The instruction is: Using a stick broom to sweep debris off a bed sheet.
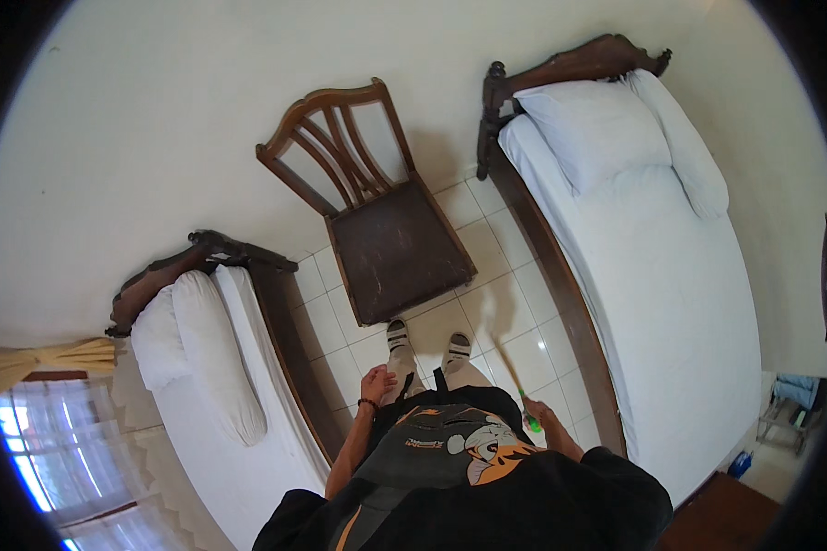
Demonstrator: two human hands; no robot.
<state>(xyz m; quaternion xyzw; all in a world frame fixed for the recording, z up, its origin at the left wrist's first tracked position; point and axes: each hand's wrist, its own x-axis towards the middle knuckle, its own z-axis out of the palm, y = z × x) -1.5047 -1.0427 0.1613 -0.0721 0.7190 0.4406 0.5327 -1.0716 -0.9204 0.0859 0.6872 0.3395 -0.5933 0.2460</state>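
Observation:
My right hand (539,412) is closed around the green handle of a thin stick broom (506,359). The broom's pale bristles point forward over the floor, beside the right-hand bed. My left hand (378,383) hangs in front of my left thigh with loosely bent fingers and nothing in it; a dark bead bracelet circles the wrist. Just ahead of my sandalled feet stands a wooden chair (401,249) with a worn dark brown seat and a slatted back turned to the wall.
A white-sheeted bed (668,289) with pillow and bolster runs along my right. Another bed (200,468), similarly made up, lies to my left by a curtained window (62,441). White tiles (503,303) cover the floor between. A rack (785,420) stands at far right.

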